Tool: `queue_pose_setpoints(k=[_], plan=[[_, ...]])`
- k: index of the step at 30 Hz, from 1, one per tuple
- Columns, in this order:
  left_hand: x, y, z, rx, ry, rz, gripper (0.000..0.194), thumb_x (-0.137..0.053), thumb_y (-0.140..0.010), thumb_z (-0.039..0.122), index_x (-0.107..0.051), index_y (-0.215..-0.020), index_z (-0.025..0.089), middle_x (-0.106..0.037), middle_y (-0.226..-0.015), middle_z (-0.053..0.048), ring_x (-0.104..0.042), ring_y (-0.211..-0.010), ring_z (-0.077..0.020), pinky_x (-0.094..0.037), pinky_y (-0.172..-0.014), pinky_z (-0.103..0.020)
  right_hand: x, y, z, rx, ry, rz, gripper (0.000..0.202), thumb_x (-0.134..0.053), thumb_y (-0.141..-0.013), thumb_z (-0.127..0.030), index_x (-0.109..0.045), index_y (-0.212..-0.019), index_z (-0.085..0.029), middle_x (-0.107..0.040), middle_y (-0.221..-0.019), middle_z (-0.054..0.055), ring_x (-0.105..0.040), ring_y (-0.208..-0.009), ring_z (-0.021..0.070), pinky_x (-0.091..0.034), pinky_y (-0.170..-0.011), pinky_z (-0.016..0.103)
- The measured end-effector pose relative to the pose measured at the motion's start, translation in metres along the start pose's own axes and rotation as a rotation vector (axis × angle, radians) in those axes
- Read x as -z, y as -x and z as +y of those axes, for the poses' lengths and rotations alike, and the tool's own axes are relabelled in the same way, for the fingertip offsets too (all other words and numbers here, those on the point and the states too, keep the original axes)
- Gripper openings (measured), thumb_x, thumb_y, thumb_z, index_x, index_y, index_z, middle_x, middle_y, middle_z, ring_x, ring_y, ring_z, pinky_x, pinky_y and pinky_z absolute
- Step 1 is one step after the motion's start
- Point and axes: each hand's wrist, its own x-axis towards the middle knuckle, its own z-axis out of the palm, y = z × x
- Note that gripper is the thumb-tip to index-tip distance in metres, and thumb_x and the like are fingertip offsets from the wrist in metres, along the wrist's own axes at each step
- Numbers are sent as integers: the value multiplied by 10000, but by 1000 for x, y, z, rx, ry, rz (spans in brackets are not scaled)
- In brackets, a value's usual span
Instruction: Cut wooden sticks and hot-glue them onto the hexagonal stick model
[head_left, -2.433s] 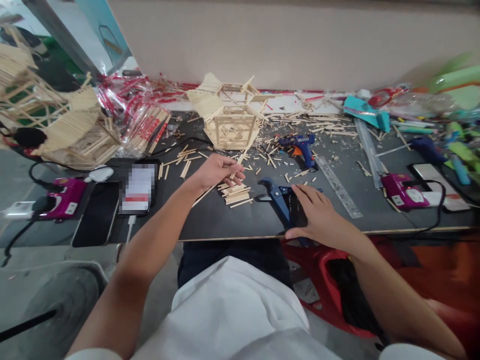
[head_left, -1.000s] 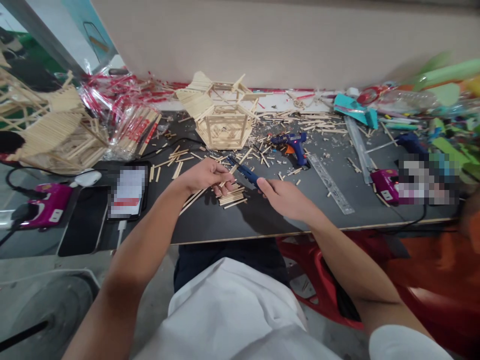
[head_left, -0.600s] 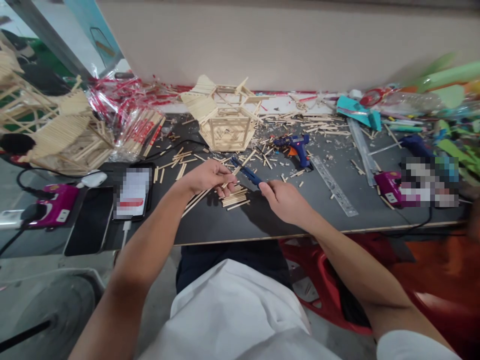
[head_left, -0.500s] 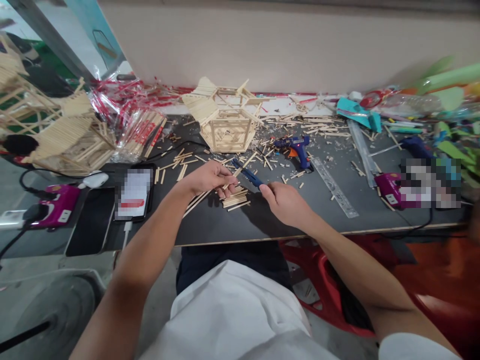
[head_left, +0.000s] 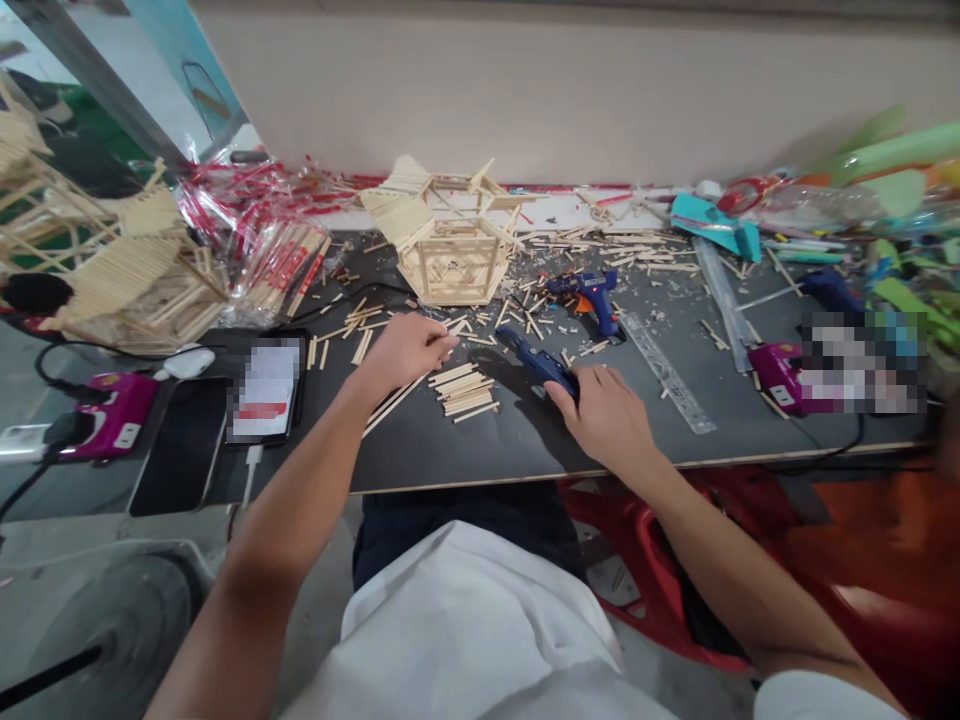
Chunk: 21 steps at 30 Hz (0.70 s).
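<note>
My right hand (head_left: 604, 410) is wrapped around a blue hand cutter (head_left: 544, 362), its dark tip pointing up and left over the table. My left hand (head_left: 409, 352) has its fingers curled into a pinch; what lies between the fingertips is too small to make out. Under and beside that hand are long thin wooden sticks (head_left: 386, 408). Between both hands lies a row of short cut wooden sticks (head_left: 465, 390). Behind them stands a model house built of wooden sticks (head_left: 454, 262), with slatted roof panels on its left.
A blue glue gun (head_left: 596, 295) and a clear ruler (head_left: 667, 375) lie right of centre. Stick offcuts (head_left: 637, 248) litter the back. Two phones (head_left: 178, 440), a purple power strip (head_left: 120, 415) and another stick model (head_left: 142, 280) are on the left.
The cutter has moved right, away from my left hand. My left hand has shifted slightly left and curled, and the stick seen between its fingers no longer shows. The short stick row is more exposed.
</note>
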Motion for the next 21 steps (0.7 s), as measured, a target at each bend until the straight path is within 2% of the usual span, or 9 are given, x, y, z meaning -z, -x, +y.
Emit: queue_pose_setpoints(k=[3, 7, 9, 12, 16, 18, 21], plan=[[-1, 1, 1, -98, -233, 7, 345, -620, -976, 294, -737, -676, 171, -737, -686, -52, -663, -673, -188, -406, -643, -260, -4, 12, 3, -31, 70, 62, 630, -293, -1091, -573, -680, -1151, -81, -694, -1043, 241, -635, -1005, 402, -494, -872, 474], [-4, 4, 2, -123, -417, -25, 350, -577, -1016, 349, -812, -819, 182, -780, -845, -98, -667, -786, -241, -354, -676, -308, -5, 25, 5, -99, 73, 58, 673, -326, -1078, -576, -643, -1278, -18, -655, -1133, 288, -610, -1044, 428, -493, -882, 509], [-4, 5, 3, -104, -455, -64, 318, -582, -1012, 347, -827, -885, 188, -794, -911, -104, -676, -840, -257, -340, -681, -314, -4, 29, 7, -125, 66, 47, 694, -341, -1074, -577, -630, -1299, 12, -639, -1167, 307, -605, -1068, 437, -490, -904, 516], [-3, 6, 3, -75, -466, -120, 277, -594, -992, 308, -831, -915, 186, -804, -972, -104, -685, -899, -266, -347, -703, -309, -5, 33, 9, -137, 72, 56, 665, -360, -1075, -574, -631, -1313, -16, -642, -1199, 292, -610, -1090, 431, -498, -927, 516], [5, 7, 2, -141, -377, -180, 263, -598, -976, 305, -822, -918, 182, -809, -986, -80, -694, -900, -245, -383, -735, -293, -9, 33, 9, -148, 96, 70, 677, -410, -1074, -561, -585, -1398, 7, -640, -1264, 286, -617, -1155, 425, -505, -989, 515], [13, 7, 1, -162, -343, -132, 297, -566, -991, 325, -812, -922, 174, -809, -950, -72, -697, -870, -231, -402, -741, -289, -11, 33, 8, -149, 116, 82, 700, -439, -1070, -547, -553, -1434, 39, -633, -1290, 293, -609, -1191, 435, -500, -1022, 528], [23, 8, 0, -59, -393, -25, 332, -524, -999, 315, -786, -872, 156, -788, -827, -75, -683, -779, -225, -398, -698, -300, -11, 34, 7, -129, 127, 84, 730, -471, -1062, -527, -512, -1465, 81, -621, -1326, 322, -593, -1238, 452, -489, -1054, 553]])
